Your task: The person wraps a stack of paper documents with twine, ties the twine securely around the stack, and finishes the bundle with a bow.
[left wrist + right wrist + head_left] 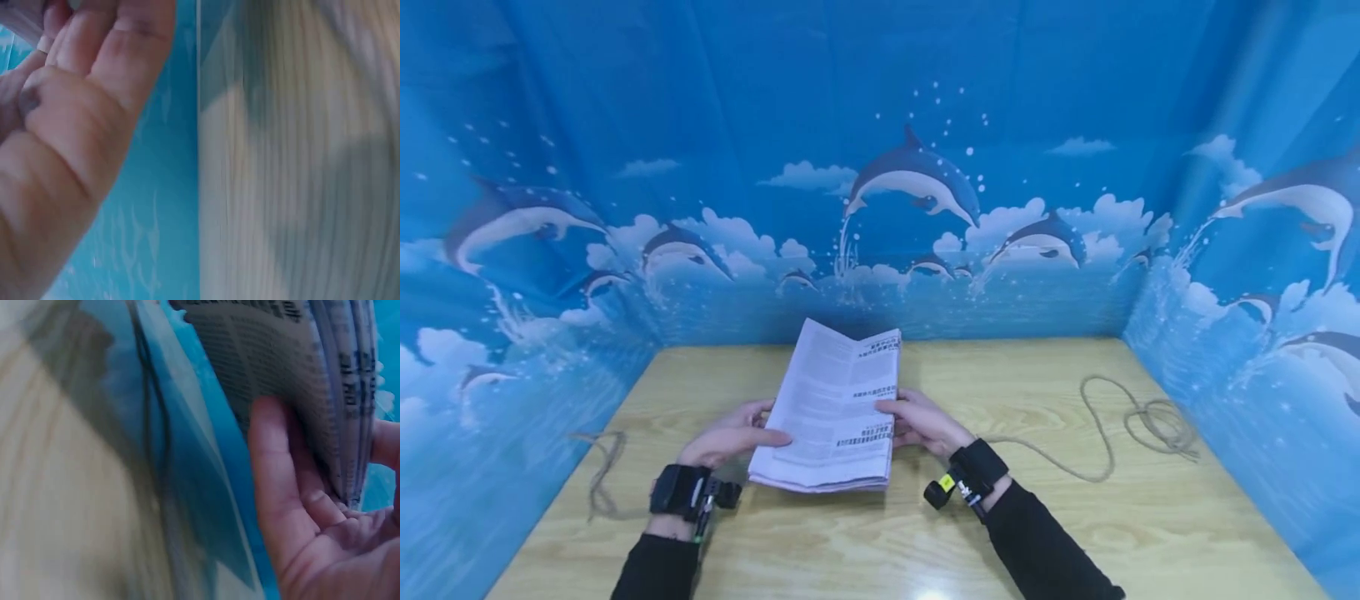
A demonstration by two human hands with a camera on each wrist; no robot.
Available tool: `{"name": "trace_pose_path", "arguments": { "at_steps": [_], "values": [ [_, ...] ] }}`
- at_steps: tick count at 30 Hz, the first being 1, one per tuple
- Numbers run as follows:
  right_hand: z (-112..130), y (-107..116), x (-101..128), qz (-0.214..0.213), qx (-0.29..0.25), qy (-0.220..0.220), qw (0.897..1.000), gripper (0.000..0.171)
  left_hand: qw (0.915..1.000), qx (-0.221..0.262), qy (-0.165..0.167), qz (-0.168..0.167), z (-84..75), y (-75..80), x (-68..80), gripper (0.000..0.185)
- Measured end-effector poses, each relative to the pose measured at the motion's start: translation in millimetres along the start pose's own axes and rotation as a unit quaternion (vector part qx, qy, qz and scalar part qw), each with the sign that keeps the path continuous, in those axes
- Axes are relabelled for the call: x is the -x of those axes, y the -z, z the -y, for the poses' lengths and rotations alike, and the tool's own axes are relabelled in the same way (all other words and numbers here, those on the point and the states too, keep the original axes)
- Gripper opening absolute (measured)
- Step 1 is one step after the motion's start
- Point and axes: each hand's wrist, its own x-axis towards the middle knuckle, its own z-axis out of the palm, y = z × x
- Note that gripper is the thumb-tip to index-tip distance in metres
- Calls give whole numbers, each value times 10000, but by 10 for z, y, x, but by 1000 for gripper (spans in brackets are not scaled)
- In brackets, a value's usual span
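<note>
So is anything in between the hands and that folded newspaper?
No. Both hands grip it directly: the left hand on its left edge, the right hand on its right edge. The rope lies off to the right on the table.

A worktop (1150, 517) of pale wood with visible grain fills the lower part of the head view. On three sides it is closed in by a blue cloth (700, 100) printed with dolphins, white clouds and water. Light from above makes a small bright spot on the near edge of the wood.
</note>
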Motion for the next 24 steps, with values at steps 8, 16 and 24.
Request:
{"name": "trace_pose_path", "arguments": {
  "at_steps": [8,16,24],
  "values": [
    [34,406,215,101,67,-128,9998,57,9944,859,-50,-622,-186,-364,-247,33],
    [42,649,321,378,459,-158,9981,63,9879,1239,227,-908,-261,-584,-337,55],
    [36,802,422,248,1157,-361,9923,50,9949,956,323,65,-149,-702,-422,34]
  ]
}}
